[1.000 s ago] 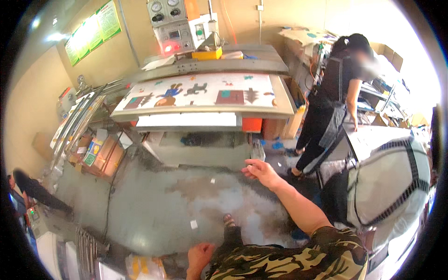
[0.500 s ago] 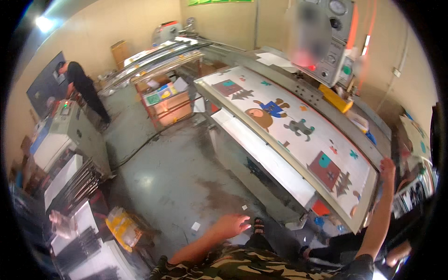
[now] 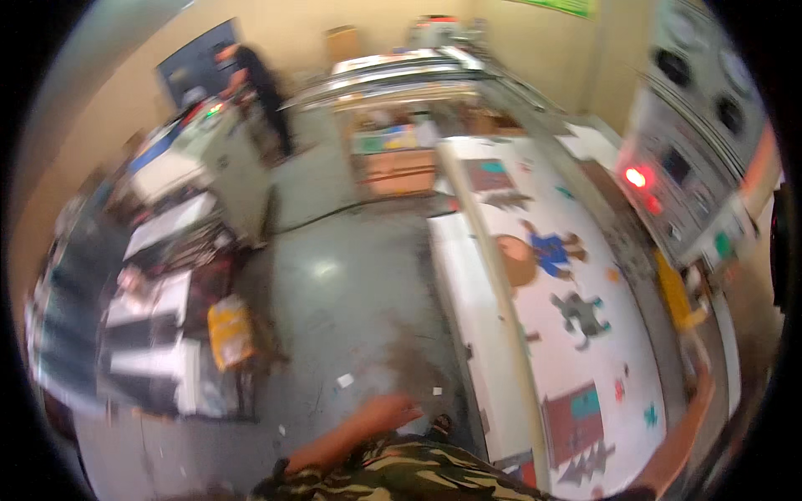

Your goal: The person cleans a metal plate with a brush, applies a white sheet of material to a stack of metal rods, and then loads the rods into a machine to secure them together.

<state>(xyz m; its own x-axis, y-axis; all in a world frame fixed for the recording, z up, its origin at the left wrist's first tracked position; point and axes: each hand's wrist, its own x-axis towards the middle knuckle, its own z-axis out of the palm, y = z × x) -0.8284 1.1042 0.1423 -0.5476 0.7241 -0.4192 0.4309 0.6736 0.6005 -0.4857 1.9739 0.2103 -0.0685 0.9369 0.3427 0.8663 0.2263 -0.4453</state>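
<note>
A large white sheet (image 3: 597,359), printed with a house, a brown bear in blue, a grey animal and trees, lies on the machine to my right. A pale frame bar (image 3: 499,313) runs along its left side. My right hand (image 3: 704,386) is by the sheet's right side, near the machine's edge; blur hides its fingers and whether it touches anything. Over the floor in front of me, my left hand (image 3: 396,412) hangs to the left of the machine. Motion smears its fingers, and no held thing shows.
A control panel (image 3: 689,142) with dials and a lit red lamp stands at the right. Left are a grey machine (image 3: 225,179), stacked flat sheets (image 3: 154,367) and a yellow-taped package (image 3: 230,332). A cardboard box (image 3: 401,171) and a person (image 3: 261,88) are farther back.
My view has swung right, so the room has shifted left and the printed sheet looks steeper. The picture is more blurred. My right hand appears lower in the view.
</note>
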